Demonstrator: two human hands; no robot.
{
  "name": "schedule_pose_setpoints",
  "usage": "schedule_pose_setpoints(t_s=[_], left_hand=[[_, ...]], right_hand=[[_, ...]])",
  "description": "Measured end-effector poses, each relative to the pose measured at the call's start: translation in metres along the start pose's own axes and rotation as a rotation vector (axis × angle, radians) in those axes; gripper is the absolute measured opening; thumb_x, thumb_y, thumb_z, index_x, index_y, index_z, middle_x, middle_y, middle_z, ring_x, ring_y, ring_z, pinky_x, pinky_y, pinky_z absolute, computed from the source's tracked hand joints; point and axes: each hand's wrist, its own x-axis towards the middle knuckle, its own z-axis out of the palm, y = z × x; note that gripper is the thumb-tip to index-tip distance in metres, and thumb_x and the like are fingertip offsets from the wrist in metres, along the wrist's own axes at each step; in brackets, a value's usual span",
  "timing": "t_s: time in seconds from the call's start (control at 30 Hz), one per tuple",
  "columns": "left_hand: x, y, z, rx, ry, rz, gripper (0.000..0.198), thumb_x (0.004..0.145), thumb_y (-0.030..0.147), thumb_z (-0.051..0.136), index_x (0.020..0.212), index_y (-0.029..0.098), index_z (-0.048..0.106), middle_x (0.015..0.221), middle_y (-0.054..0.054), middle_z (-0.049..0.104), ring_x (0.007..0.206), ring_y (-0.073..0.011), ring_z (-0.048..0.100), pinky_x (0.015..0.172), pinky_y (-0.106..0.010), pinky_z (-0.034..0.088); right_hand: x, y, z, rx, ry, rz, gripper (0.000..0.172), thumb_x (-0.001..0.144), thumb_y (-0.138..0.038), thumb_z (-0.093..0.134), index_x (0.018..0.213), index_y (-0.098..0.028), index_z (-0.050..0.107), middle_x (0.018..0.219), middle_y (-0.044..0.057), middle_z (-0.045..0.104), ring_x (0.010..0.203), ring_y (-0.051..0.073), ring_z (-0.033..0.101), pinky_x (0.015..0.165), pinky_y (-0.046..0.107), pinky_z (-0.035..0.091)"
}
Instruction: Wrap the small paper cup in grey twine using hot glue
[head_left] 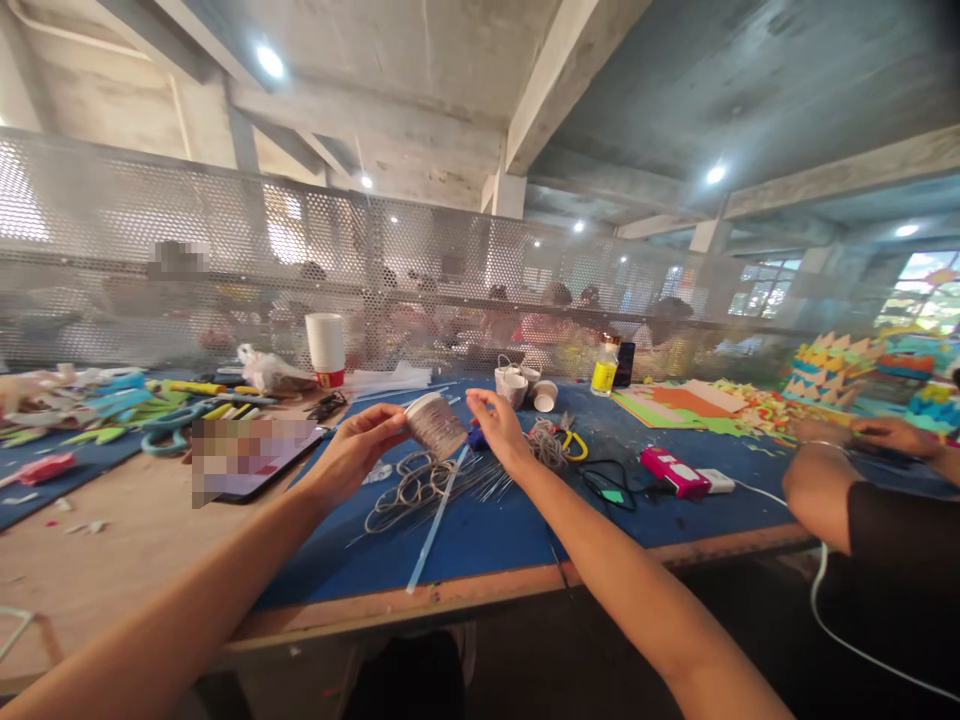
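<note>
My left hand (358,445) pinches the rim of a small paper cup (435,425), tilted on its side and wrapped in greyish cord. Close to the cup's right side is my right hand (499,425), fingers curled together; anything in them is too small to make out. Below the cup lies a loose coil of grey cord (409,490). A long translucent stick (435,535), like a glue stick, reaches from the table edge up to a blue object (476,438) partly hidden by my right hand. Thin strands and another cord bundle (550,443) lie beside my right wrist.
Yellow-handled scissors (576,445), a pink box-like device (675,472) and small cord-wrapped cups (512,385) are to the right. On the left are a tablet (259,460), stacked paper cups (325,345) and blue scissors (174,425). Another person's arm (821,480) rests at far right.
</note>
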Motion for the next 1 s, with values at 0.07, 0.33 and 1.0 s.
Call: schedule_pose_setpoints(t_s=[0.07,0.33,1.0], left_hand=[[0.001,-0.001,-0.001,0.004,0.039,0.013,0.019,0.072,0.033,0.088,0.079,0.017,0.079,0.086,-0.003,0.073,0.086,-0.0169,0.065,0.095,-0.033,0.052],[0.001,0.0,-0.002,0.009,0.069,0.021,0.02,0.071,0.032,0.088,0.08,0.017,0.079,0.089,-0.004,0.074,0.089,-0.0184,0.065,0.098,-0.037,0.051],[0.001,0.002,-0.001,0.142,0.137,0.011,0.019,0.066,0.032,0.086,0.077,0.019,0.079,0.086,-0.005,0.073,0.084,-0.0192,0.063,0.084,-0.033,0.048]], right_hand=[[-0.003,-0.005,-0.001,-0.022,-0.03,-0.001,0.049,0.091,-0.063,0.056,0.111,-0.02,0.067,0.103,0.006,0.07,0.074,0.015,0.067,0.075,0.03,0.05],[-0.021,-0.008,0.013,-0.152,-0.243,-0.058,0.059,0.086,-0.061,0.067,0.128,-0.022,0.057,0.094,0.004,0.071,0.08,0.018,0.067,0.078,0.032,0.05],[-0.029,-0.015,0.014,-0.644,-0.075,-0.487,0.052,0.087,-0.047,0.071,0.129,-0.019,0.056,0.122,0.015,0.066,0.116,0.03,0.061,0.101,0.044,0.047]])
